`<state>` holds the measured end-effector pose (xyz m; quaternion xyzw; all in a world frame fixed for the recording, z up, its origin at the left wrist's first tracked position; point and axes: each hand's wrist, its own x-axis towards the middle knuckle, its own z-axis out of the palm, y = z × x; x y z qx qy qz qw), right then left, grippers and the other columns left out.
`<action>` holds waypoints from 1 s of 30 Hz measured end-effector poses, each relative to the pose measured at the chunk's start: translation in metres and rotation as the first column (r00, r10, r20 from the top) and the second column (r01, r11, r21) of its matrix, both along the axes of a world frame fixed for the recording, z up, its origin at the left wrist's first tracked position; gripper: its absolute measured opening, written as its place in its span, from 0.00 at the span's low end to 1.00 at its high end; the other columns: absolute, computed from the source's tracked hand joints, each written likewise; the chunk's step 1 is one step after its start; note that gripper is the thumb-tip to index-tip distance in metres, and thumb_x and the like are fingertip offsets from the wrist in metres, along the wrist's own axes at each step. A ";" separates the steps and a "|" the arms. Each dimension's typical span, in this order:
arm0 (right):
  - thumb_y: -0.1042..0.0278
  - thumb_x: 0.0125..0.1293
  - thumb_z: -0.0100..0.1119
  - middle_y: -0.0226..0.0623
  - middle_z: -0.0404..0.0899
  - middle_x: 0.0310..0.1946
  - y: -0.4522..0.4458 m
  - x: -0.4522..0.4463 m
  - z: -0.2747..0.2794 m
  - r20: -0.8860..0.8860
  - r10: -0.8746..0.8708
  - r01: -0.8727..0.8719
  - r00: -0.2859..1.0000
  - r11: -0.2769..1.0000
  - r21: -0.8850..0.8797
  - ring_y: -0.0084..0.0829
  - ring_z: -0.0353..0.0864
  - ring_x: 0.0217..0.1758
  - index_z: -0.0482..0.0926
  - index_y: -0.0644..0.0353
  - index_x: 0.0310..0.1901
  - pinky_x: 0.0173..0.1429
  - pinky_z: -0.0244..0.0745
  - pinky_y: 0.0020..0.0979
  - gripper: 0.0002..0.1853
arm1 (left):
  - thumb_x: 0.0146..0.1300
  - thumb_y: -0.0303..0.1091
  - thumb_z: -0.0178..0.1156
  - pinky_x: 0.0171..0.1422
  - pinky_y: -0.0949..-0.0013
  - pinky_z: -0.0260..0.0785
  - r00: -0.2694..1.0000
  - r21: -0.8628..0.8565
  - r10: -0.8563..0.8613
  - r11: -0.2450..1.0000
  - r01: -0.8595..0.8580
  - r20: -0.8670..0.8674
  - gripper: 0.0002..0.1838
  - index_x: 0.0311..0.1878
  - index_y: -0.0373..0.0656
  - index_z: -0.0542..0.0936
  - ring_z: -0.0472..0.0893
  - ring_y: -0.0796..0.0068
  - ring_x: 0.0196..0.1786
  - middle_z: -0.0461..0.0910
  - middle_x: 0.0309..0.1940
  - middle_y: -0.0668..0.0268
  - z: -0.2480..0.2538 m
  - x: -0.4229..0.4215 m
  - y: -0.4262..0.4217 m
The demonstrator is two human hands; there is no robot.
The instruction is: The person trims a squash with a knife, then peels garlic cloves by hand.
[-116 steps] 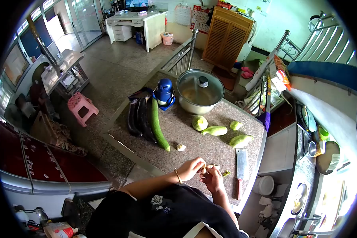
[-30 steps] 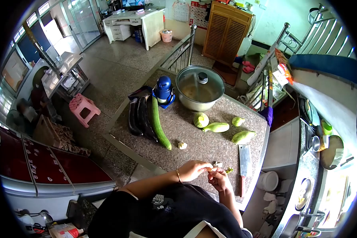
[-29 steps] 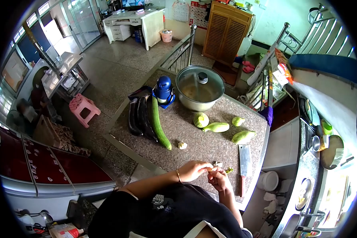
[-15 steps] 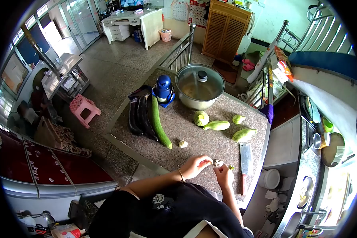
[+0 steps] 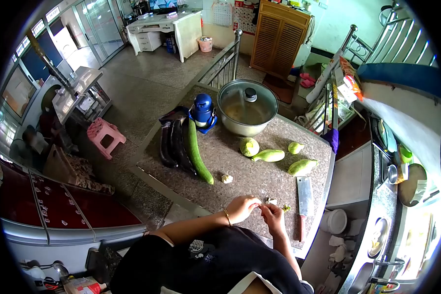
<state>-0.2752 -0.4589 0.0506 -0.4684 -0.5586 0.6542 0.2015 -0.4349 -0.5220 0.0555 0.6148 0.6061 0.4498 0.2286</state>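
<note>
Near the front edge of the stone-topped table [image 5: 220, 201], my left hand [image 5: 242, 209] and my right hand [image 5: 273, 218] meet with fingertips pinched together. Whatever sits between them is too small to make out. Just beyond my right fingers lie small pale garlic pieces [image 5: 271, 201], with a bit of green scrap [image 5: 286, 208] to their right. A whole garlic bulb [image 5: 227, 179] rests farther up the table, beyond my left hand. To the right of my right hand a cleaver [image 5: 305, 198] lies flat, its wooden handle toward me.
Eggplants [image 5: 174, 144] and a long green cucumber [image 5: 198, 154] lie at the left, beside a blue jug [image 5: 202, 110]. Behind stands a glass-lidded pot [image 5: 247, 117]. Several pale green squashes [image 5: 269, 155] lie to the right. A sink [image 5: 377, 235] is at far right.
Both hands have drawn slightly toward me and left, bringing their fingertips together. The garlic pieces that were between my fingers now show on the table beyond them.
</note>
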 end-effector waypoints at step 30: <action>0.73 0.60 0.54 0.38 0.81 0.25 0.003 -0.005 0.007 -0.058 0.095 -0.095 0.994 0.995 -0.001 0.12 0.63 0.16 0.78 0.66 0.36 0.19 0.56 0.17 0.07 | 0.55 0.23 0.52 0.39 0.63 0.72 0.980 -0.081 -0.088 0.994 0.074 -0.180 0.10 0.41 0.41 0.76 0.79 0.60 0.37 0.78 0.34 0.60 0.003 -0.002 -0.006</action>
